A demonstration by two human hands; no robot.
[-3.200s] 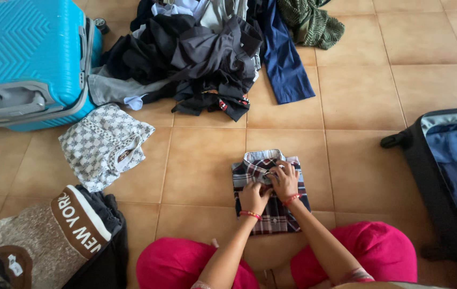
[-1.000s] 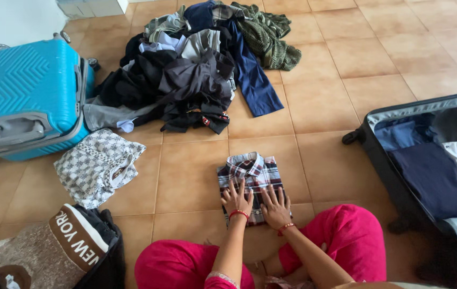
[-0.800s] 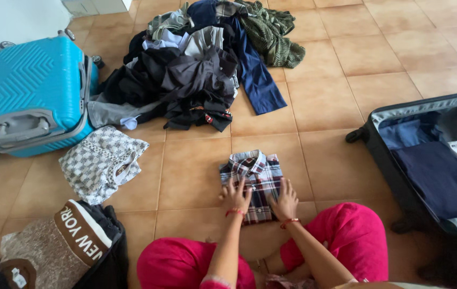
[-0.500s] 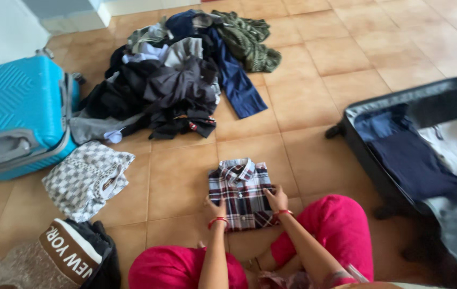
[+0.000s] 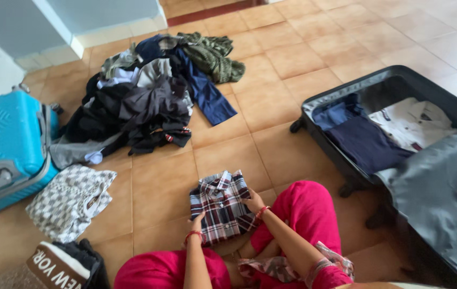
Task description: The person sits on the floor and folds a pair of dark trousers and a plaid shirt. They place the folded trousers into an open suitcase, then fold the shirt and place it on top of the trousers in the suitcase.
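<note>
Plaid shirt (image 5: 219, 206) now gripped at both side edges, hands (image 5: 196, 222) (image 5: 252, 202) no longer flat on top.

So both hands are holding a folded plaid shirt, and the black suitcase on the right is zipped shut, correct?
Not quite. The head view shows the black suitcase lying open, with folded clothes inside. The rest holds: the left hand and right hand grip the folded plaid shirt.

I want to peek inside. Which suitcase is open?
The black suitcase on the right is open, with folded clothes showing inside. The blue suitcase on the left is zipped shut.
</note>
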